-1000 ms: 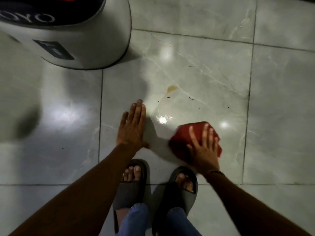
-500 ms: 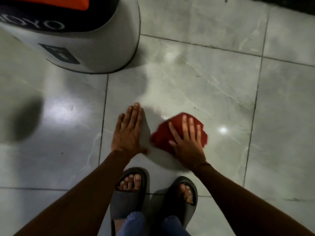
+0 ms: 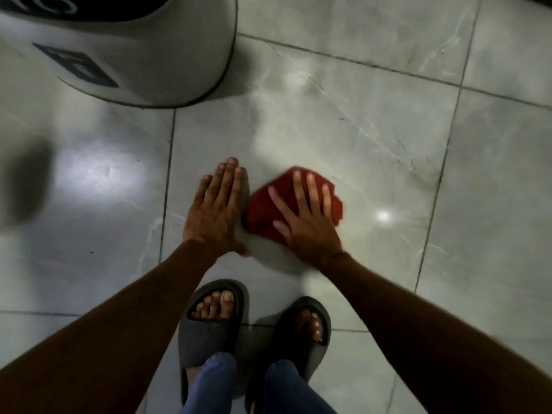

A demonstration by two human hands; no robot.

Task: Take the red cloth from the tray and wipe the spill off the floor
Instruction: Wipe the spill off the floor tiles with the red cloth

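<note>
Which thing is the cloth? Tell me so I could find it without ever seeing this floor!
Start at the big white rounded machine base at the top left, then come down the grey tiled floor toward the two grey sandals. Just above them, two hands lie flat on the tiles; the red cloth is under the right hand. It is the only red thing here, while the left hand lies on bare tile.

Glossy grey marble-look floor tiles (image 3: pixel 373 130) with dark grout lines carry my red cloth (image 3: pixel 268 210), my flat left hand (image 3: pixel 215 216), both slippered feet and a white rounded machine base (image 3: pixel 155 55).
</note>
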